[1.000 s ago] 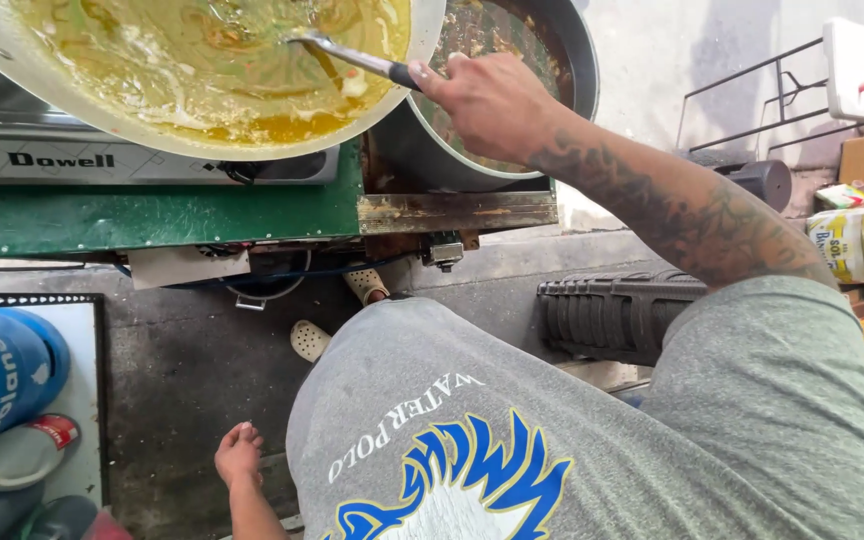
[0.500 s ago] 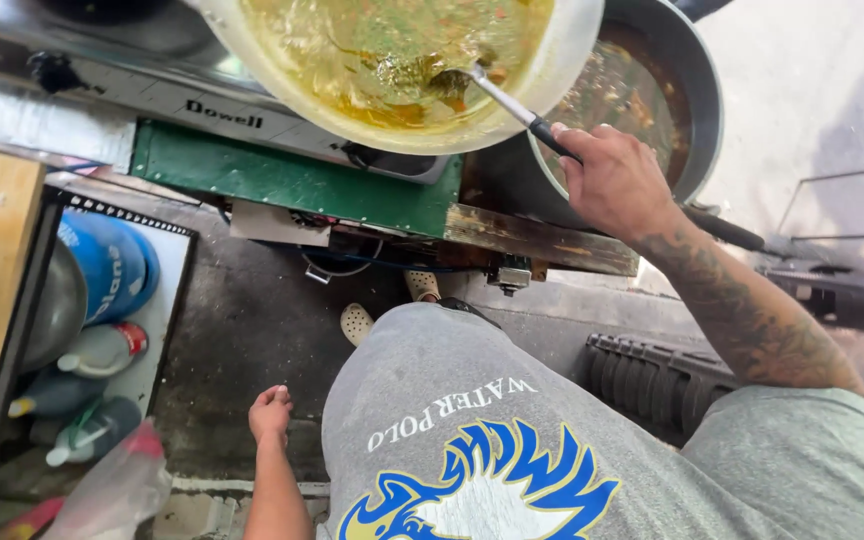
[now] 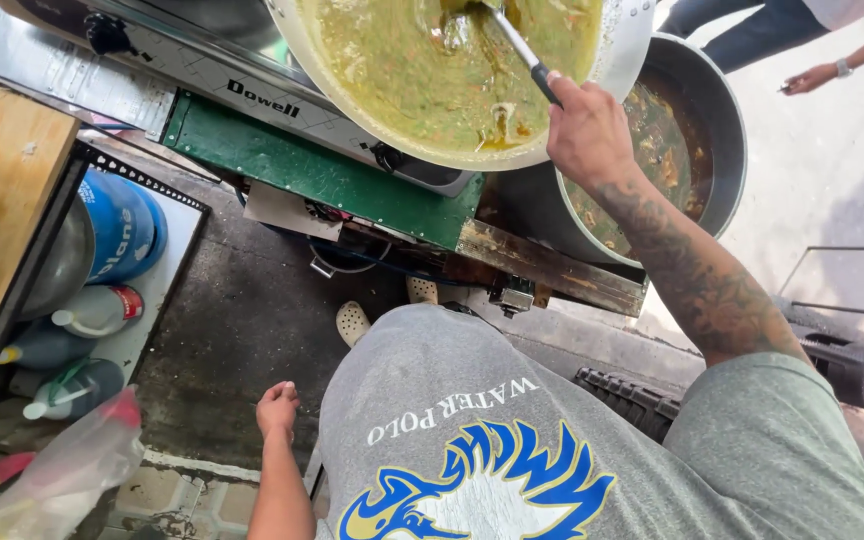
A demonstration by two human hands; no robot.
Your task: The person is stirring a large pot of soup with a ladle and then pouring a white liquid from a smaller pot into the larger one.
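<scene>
— Outdoors on grey concrete ground (image 3: 242, 320), I see a green-fronted stove stand (image 3: 322, 175) running from the upper left toward the middle. What sits on it?

— I see a wide pale pan (image 3: 622, 50) of yellow-green stew resting over the stand's right end, its rim hanging past the front edge. Just beside it, to the right and lower, stands a dark round pot (image 3: 722, 150) of brownish stew.

— And on the left?

— I make out a wooden board (image 3: 2, 190) at the left edge, and below it a rack with a blue gas cylinder (image 3: 122, 225) and some plastic bottles (image 3: 92, 310).

— The hands?

— I see my right hand (image 3: 587, 130) closed around the black handle of a metal ladle (image 3: 517, 45), at the pan's right rim; the ladle's bowl sits in the stew near the pan's top edge. My left hand (image 3: 277, 408) hangs low by my side, fingers loosely curled, holding nothing.

— Anyone else?

— I spot another person's hand (image 3: 807, 78) at the upper right corner, well apart from mine.
</scene>
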